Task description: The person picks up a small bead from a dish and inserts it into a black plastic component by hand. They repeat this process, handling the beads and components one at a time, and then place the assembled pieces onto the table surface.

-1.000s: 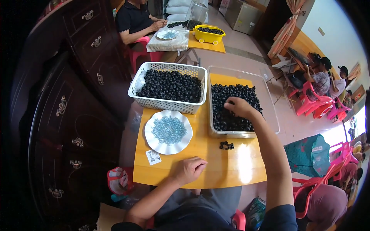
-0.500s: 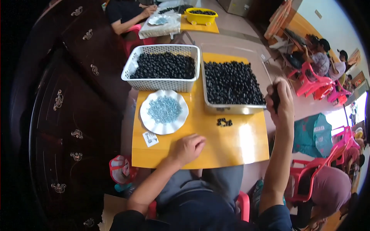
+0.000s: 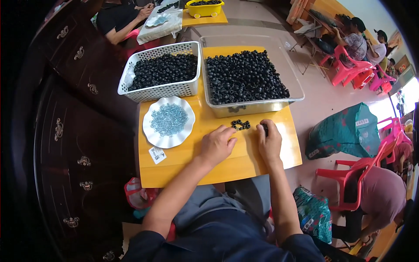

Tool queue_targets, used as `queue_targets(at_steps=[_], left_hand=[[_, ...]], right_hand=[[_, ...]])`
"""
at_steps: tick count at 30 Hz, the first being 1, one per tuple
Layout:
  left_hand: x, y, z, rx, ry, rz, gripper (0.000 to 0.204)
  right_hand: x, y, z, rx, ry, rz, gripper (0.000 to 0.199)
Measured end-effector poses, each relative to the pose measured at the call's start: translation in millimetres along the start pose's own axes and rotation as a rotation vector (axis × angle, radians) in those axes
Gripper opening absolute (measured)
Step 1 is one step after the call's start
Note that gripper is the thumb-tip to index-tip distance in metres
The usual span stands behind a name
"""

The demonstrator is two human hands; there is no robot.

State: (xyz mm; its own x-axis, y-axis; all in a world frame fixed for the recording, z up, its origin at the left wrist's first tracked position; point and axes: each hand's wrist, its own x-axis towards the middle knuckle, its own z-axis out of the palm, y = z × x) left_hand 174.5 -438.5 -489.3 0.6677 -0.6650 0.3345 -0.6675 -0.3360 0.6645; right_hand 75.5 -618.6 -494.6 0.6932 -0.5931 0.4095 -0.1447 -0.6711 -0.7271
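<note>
A small group of black ring-shaped pieces [image 3: 240,125] lies on the yellow tabletop [image 3: 192,172]. My left hand [image 3: 217,146] rests just left of it, thumb apart from the loosely bent fingers, holding nothing that I can see. To the right of the group, my right hand [image 3: 271,142] is closed on black pieces [image 3: 265,128], which show between thumb and fingers; how many is hidden. Behind stands a clear plastic bin [image 3: 262,104] heaped with the same kind of black pieces [image 3: 246,76]. A white scalloped plate [image 3: 169,142] of small pale-blue pieces [image 3: 169,119] sits left of my left hand.
A white perforated basket [image 3: 166,91] of black pieces stands at the back left. A printed white card [image 3: 157,155] lies below the plate. Dark drawers [image 3: 87,161] line the left; a teal bag [image 3: 345,131] and red chairs [image 3: 349,174] stand right. Other people sit farther off.
My right hand has come from the clear bin's right edge down to the tabletop beside the small group, still closed on black pieces. My left hand has moved forward toward that group, its fingers loosening.
</note>
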Motion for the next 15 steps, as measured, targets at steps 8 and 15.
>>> queue_targets(at_steps=[8,15], left_hand=[[18.2,5.1,19.5,0.096,0.031,0.046,0.02],[21.3,-6.1,32.6,0.086,0.054,0.057,0.016]], right_hand=[[0.1,1.3,9.7,-0.317,0.02,-0.169,0.02],[1.6,-2.7,6.0,-0.337,-0.048,-0.214,0.024]])
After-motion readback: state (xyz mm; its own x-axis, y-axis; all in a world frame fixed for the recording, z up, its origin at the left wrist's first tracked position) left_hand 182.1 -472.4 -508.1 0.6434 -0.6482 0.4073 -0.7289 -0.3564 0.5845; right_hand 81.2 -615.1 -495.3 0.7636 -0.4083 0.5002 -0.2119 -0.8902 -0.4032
